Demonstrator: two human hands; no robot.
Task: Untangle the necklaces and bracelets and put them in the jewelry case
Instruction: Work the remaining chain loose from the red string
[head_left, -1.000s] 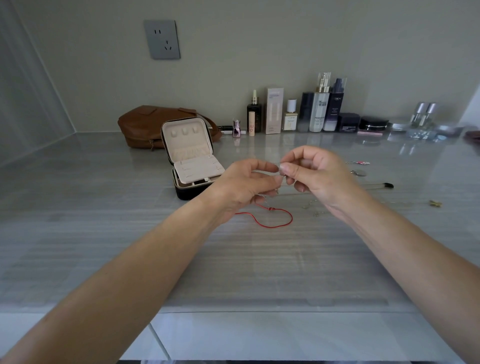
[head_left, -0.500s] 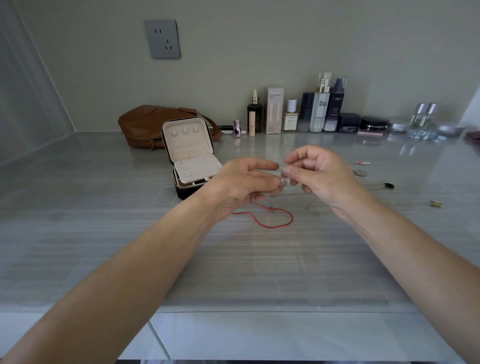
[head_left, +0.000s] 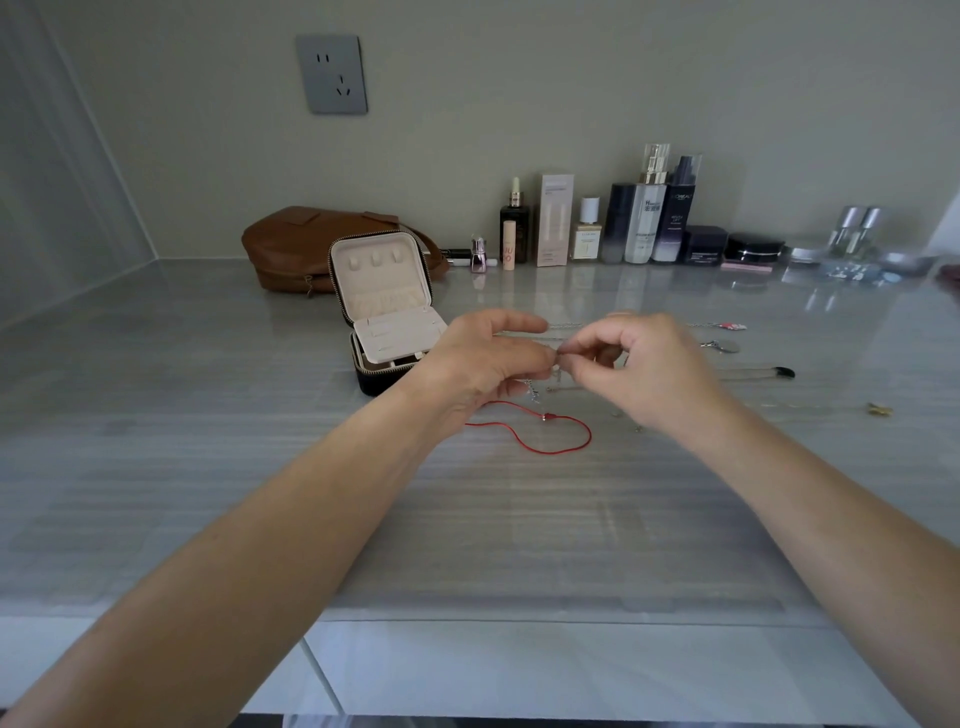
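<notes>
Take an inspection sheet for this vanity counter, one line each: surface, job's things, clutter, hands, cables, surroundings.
Surface: glossy grey striped counter, with small jewellery pieces scattered on its right part.
Job's things: jewelry case open, lid upright; red cord bracelet lying loose on the counter near the hands; thin silver chain hangs between the hands; more chains lie to the right.
Clutter: brown bag behind the case; cosmetic bottles lined along the wall.
Grippers: left hand and right hand both pinch the thin silver chain.
Cables: nothing seen.
Surroundings: wall socket, nothing plugged in.
</notes>
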